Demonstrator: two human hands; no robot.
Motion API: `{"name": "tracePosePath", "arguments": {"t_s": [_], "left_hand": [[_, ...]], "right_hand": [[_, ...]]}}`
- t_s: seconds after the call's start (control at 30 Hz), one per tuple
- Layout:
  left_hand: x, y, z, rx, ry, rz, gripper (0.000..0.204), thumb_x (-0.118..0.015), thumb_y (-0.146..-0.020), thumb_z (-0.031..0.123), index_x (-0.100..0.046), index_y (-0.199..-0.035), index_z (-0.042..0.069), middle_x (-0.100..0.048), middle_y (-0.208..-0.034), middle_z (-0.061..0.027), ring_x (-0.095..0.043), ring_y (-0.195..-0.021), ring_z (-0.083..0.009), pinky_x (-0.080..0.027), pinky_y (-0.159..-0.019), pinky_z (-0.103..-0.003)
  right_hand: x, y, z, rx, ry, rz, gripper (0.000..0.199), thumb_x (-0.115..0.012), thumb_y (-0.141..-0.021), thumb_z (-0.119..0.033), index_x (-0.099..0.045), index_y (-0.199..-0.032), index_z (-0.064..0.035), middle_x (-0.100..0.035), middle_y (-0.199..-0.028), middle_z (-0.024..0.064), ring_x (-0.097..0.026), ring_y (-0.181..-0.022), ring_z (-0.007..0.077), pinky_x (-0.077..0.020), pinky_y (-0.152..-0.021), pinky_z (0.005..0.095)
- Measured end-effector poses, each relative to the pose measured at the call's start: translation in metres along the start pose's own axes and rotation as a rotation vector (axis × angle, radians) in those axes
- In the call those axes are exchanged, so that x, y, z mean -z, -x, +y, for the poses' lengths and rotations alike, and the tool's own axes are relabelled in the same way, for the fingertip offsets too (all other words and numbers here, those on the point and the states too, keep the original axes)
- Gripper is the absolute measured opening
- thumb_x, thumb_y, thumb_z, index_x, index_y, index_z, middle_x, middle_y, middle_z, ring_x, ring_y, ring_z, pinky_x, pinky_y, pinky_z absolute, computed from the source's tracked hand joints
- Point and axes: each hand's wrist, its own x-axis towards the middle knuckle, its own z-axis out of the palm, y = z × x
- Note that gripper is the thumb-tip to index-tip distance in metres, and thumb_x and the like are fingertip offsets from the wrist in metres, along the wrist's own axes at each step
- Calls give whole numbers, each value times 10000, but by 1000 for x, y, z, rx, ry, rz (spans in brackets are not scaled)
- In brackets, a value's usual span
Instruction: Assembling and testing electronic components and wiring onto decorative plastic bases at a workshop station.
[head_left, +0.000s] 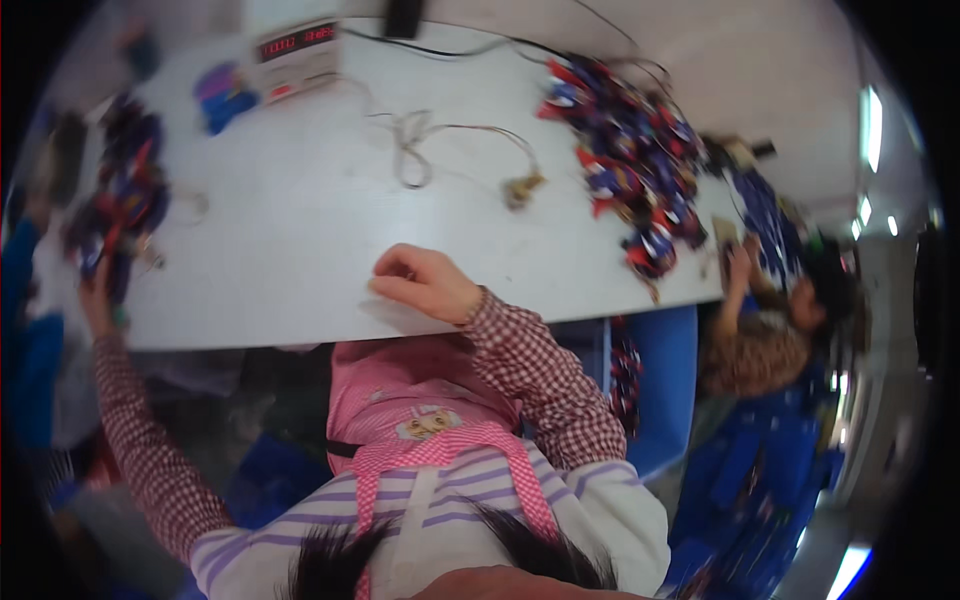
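Observation:
At the far left my left hand (98,298) reaches out to a heap of shiny purple, red and silver pieces (120,205). Its fingers close on one of the purple and red pieces at the heap's near end; motion blur hides the exact grip. My right hand (428,284) is over the front part of the white table (300,240), near the middle. Its fingers are curled in toward the thumb, and whatever they may hold is hidden. Beyond it lies a looped thin cable (412,150) ending in a small brass-coloured part (522,190).
A white box with a red digital display (297,62) stands at the back, beside a blue object (222,96). Another purple and red heap (635,165) lies at right. Below the table edge sits a blue bin (665,390). A co-worker (765,345) works at far right.

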Motion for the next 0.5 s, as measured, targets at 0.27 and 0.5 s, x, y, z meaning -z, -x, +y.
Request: {"name": "tracePosePath", "arguments": {"t_s": [0.27, 0.5], "left_hand": [[9, -34, 5, 801, 1038, -94, 443, -657, -841, 286, -560, -1163, -3, -603, -1078, -117, -575, -966, -202, -447, -856, -276], [147, -141, -235, 1329, 1886, -315, 405, -617, -878, 243, -527, -1178, -13, -566, -1119, -138, -550, -1005, -232, -439, -890, -303]], "right_hand": [[50, 70, 31, -93, -75, 232, 175, -625, -857, -133, -597, -980, -12, -599, -805, 38, -526, -686, 101, -443, -632, 206], [163, 114, 37, -113, -316, 678, 149, -601, -867, -100, -595, -980, -3, -603, -787, 49, -541, -633, 96, -452, -569, 194]]}}
